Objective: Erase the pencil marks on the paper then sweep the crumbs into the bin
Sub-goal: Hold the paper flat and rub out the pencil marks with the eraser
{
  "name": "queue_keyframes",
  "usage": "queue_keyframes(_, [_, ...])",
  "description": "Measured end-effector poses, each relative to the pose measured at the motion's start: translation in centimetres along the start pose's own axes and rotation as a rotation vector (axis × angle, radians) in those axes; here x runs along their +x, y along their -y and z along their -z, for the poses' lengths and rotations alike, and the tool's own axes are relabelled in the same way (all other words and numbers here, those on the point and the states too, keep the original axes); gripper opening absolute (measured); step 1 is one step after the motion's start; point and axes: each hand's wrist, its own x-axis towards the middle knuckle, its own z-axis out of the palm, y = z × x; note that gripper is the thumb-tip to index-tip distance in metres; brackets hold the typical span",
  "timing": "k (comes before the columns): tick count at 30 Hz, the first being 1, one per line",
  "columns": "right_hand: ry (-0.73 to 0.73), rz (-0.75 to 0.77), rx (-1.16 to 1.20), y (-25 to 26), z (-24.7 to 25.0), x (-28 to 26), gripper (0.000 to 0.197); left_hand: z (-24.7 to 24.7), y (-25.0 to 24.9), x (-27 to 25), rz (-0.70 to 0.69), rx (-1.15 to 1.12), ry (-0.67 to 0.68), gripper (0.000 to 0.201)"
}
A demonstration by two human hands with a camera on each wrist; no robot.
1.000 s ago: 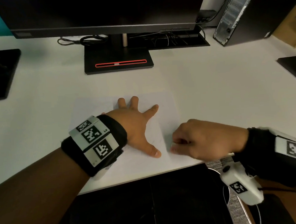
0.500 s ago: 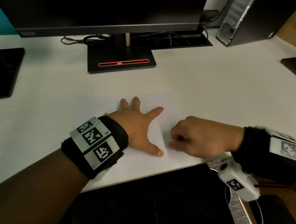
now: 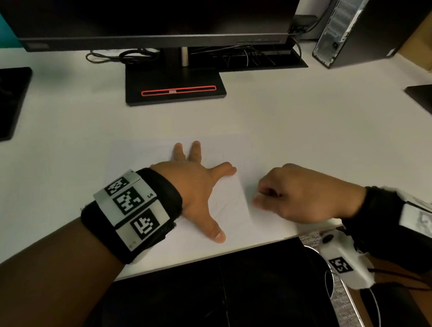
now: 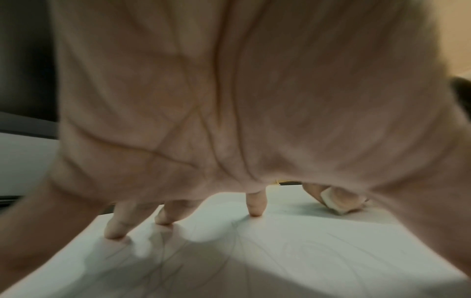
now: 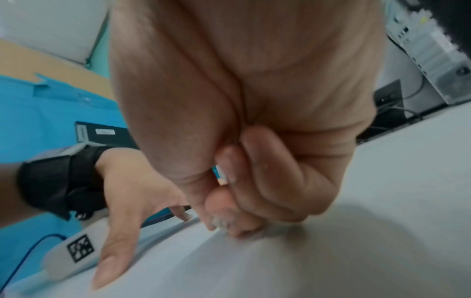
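White paper sheet (image 3: 227, 200), rectangular and thin, lies flat on the white desk top (image 3: 309, 132) close to the near edge, its long axis running left to right across our body. We press our left hand (image 3: 196, 189) onto it with the fingers (image 4: 254, 203) straight and spread, tips down; we judge this anchors the sheet so rubbing cannot drag or crease it. Faint grey pencil marks (image 4: 305, 248) cross the paper under and beside that palm, so erasing is not finished. Our right hand (image 3: 298, 196) is curled and pinches a small white block eraser (image 4: 331, 201) between thumb and fingers. The eraser points down, its lower corner at the sheet's right part, with the upper end tilted toward the wrist. We judge the short grip puts pressure on that corner. No crumbs can be made out. A dark opening (image 3: 218, 302) below the desk edge may be the bin; we cannot tell
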Motion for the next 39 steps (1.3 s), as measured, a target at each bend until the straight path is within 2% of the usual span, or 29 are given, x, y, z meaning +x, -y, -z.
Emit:
queue_keyframes(5, [0.056,0.088,0.018,1.8,-1.4,-0.9,0.042,-0.2,0.1,-0.1,-0.004,-0.015,-0.004,0.135])
queue_keyframes(8, [-0.014,0.009,0.02,0.7,-0.5,-0.2,0.042,-0.2,0.1,0.0,-0.006,-0.02,-0.007,0.135])
queue_keyframes(10, [-0.031,0.019,-0.006,1.1,-0.6,-0.3,0.041,-0.2,0.1,0.0,-0.004,-0.019,-0.011,0.136])
queue_keyframes(14, [0.074,0.108,-0.009,2.6,-1.3,-0.7,0.041,-0.3,0.2,0.0,0.001,-0.019,-0.007,0.137])
queue_keyframes(18, [-0.032,0.024,-0.022,1.3,-0.5,0.1,0.041,-0.4,0.2,0.0,-0.008,-0.02,-0.023,0.137])
queue_keyframes(22, [0.097,0.124,0.015,3.1,-1.6,-0.9,0.041,-0.4,0.1,-0.1,0.002,-0.018,-0.015,0.135])
queue_keyframes(27, [-0.042,0.025,-0.011,0.8,-0.5,0.3,0.041,-0.3,0.1,-0.1,0.0,-0.013,-0.017,0.136])
queue_keyframes(32, [0.078,0.126,-0.003,2.8,-1.3,-0.4,0.04,-0.4,0.1,-0.1,0.001,-0.009,-0.014,0.137])
queue_keyframes(36, [-0.043,0.012,-0.009,1.0,-0.2,1.1,0.041,-0.3,0.1,-0.1,-0.001,-0.017,-0.01,0.137])
queue_keyframes(39, [0.015,0.102,-0.035,2.5,-1.2,0.5,0.04,-0.3,0.0,-0.1,0.003,-0.013,-0.008,0.136])
